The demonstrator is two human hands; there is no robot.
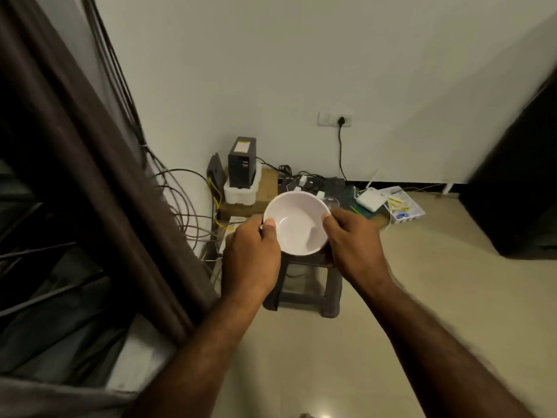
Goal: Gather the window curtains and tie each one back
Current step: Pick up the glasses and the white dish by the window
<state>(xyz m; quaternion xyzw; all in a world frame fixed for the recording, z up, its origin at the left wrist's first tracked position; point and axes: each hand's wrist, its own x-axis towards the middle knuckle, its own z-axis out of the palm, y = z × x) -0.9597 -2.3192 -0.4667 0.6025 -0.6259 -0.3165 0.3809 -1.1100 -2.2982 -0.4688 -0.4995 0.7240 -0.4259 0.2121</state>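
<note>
A dark brown curtain (90, 164) hangs in folds down the left side, in front of a barred window (36, 267). Both of my hands hold an empty white bowl (297, 224) above a small dark stool (304, 285). My left hand (251, 254) grips the bowl's left rim with the thumb inside. On the bowl's right rim sits my right hand (352, 242), thumb on the edge. Neither hand touches the curtain.
Loose grey cables (187, 206) coil beside the curtain's lower edge. A black box (242, 162) in a white tray, a cardboard box (265, 188), a power strip, a white router (371, 199) and papers lie along the wall. A dark cabinet (518, 191) stands at right.
</note>
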